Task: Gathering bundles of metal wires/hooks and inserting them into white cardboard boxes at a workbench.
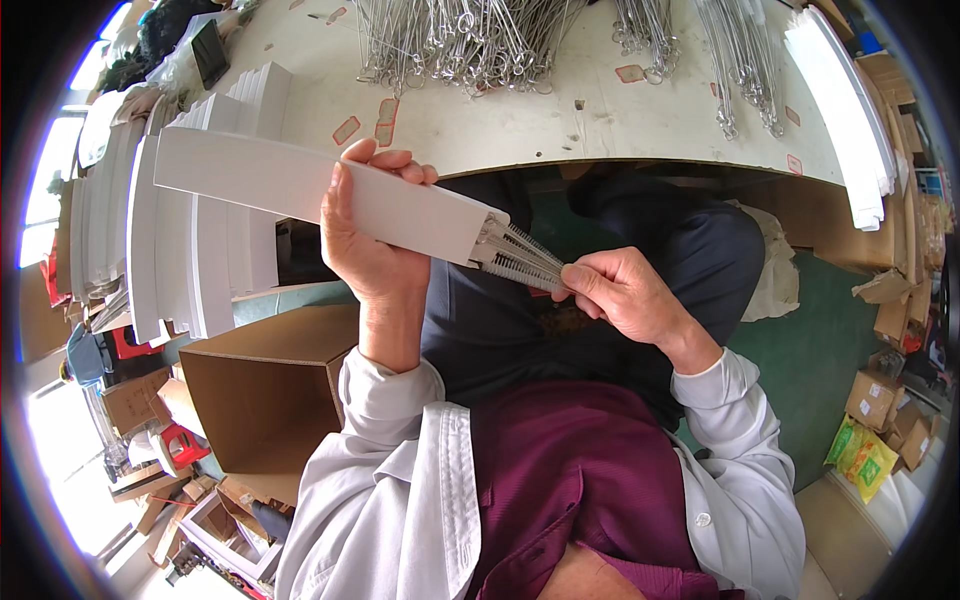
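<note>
A long, narrow white cardboard box [425,213] is held slanting above my lap by my left hand [372,235], whose fingers and thumb wrap round its sides. Out of its lower right end stick several thin wire brushes [512,255] with bristled tips; the rest of their length is hidden inside the box. My right hand [632,295] pinches the outer ends of these brushes between thumb and fingers. On the table beyond lie bundles of similar wire pieces [470,45] with looped ends.
The pale table [540,130] has its near edge just beyond the white box. Stacked white boxes [215,250] stand on the left, above an open brown carton [270,400]. More white boxes [845,120] lie at the table's right end. Smaller wire bundles [745,70] lie at the far right.
</note>
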`<state>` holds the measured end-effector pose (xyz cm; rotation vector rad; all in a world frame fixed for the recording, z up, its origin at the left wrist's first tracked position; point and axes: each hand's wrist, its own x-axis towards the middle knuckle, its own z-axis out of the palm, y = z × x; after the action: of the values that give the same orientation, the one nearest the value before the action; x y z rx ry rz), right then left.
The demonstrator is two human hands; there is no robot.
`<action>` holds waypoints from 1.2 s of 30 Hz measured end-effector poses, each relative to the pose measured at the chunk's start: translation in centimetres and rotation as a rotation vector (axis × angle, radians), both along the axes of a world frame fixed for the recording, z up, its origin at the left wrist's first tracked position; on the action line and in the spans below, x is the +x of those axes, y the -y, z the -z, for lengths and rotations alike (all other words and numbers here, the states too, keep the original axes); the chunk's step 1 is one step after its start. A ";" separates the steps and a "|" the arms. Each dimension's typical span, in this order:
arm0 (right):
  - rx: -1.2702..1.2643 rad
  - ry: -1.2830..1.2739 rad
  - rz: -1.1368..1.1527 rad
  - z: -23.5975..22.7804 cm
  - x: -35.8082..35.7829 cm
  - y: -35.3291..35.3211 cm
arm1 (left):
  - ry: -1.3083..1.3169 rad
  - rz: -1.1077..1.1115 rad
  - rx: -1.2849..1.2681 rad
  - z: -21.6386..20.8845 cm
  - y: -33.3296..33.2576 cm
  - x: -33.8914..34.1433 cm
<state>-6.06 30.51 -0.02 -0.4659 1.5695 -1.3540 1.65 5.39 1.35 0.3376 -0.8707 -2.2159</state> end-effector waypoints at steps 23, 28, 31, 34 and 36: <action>-0.006 -0.233 0.006 -0.7 -0.4 1.7 | 0.106 0.112 0.143 1.5 -2.2 -0.5; 0.005 -0.292 0.072 0.3 0.4 3.5 | 0.187 0.098 0.173 2.0 -3.4 -0.7; 0.017 -0.337 0.069 -0.3 0.2 3.9 | 0.179 0.094 0.193 2.4 -2.6 -0.6; 0.108 -0.441 -0.061 -1.4 -0.6 3.5 | 0.155 0.070 0.226 2.1 -2.2 -0.7; 0.057 -0.327 -0.127 -2.2 -0.9 2.8 | 0.148 0.049 0.249 1.9 -1.9 -0.5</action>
<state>-6.98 27.66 2.19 -0.7685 1.8037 -1.1755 1.11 7.27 -0.56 0.6110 -0.6853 -2.3735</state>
